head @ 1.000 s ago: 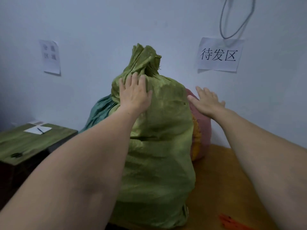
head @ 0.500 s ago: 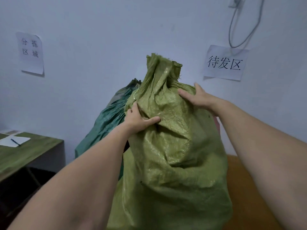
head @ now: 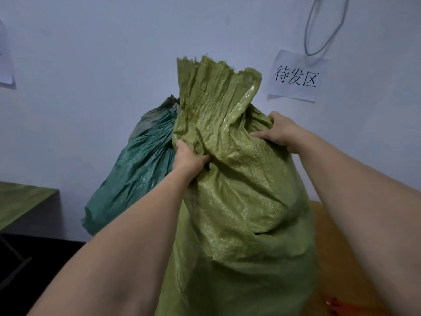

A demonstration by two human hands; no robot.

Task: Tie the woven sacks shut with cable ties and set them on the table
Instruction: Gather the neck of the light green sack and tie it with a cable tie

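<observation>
Left grip (head: 188, 156) and right grip (head: 279, 131) each clutch the gathered neck of the olive sack (head: 239, 201), arms outstretched.

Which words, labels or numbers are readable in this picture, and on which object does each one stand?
"待发区": on the white paper sign stuck on the wall, up and to the right of the light green sack.
Paper sheet at the left edge: mostly cut off by the frame, nothing readable.
Light green sack and dark green sack: no print visible.
</observation>
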